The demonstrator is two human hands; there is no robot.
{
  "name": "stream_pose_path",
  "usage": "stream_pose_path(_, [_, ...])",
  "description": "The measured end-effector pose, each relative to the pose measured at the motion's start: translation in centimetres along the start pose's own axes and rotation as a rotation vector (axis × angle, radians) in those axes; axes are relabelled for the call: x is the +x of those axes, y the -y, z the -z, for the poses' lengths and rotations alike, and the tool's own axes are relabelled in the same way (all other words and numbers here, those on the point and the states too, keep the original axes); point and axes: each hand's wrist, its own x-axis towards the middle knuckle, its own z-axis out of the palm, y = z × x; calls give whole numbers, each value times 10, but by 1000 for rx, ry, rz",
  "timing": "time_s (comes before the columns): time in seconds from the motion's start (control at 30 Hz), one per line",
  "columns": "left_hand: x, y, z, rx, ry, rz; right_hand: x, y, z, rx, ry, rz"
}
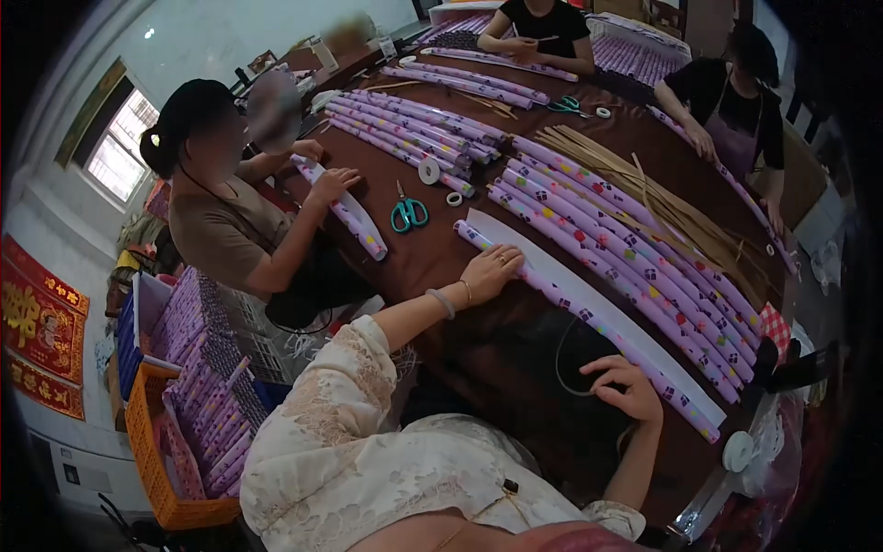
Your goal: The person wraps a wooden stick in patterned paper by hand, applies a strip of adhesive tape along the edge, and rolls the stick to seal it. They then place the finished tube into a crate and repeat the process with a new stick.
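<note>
A long purple patterned roll of wrapping paper (589, 322) lies slantwise before me, with a white strip of its sheet (607, 317) showing along the far side. My left hand (494, 273) is closed over its upper left part, fingers curled on the paper. Near its lower right part, my right hand (630, 391) is off the roll, thumb and fingertips pinched together. From them a thin translucent strip (561, 359), which looks like tape, curves up to the left. Teal-handled scissors (408, 213) and a small tape roll (454, 199) lie beyond my left hand.
More purple rolls (625, 248) and brown strips (662, 189) cover the brown-clothed table. Co-workers sit at the left (230, 202), far side (543, 32) and right (736, 120), handling rolls or strips. An orange basket (152, 451) of rolls stands lower left. A white spool (738, 452) lies lower right.
</note>
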Motion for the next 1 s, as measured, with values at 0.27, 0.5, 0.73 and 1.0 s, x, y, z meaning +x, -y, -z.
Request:
stream_pose_path(0.27, [2, -4, 6, -37, 41, 43, 0, -2, 1, 62, -18, 6])
stream_pose_path(0.5, [1, -1, 6, -2, 62, 3, 2, 3, -1, 84, -30, -35])
stream_pose_path(0.73, [3, -6, 10, -23, 40, 47, 1, 1, 1, 72, -9, 5])
stream_pose_path(1.0, [7, -7, 9, -51, 65, 49, 0, -2, 3, 83, 20, 82])
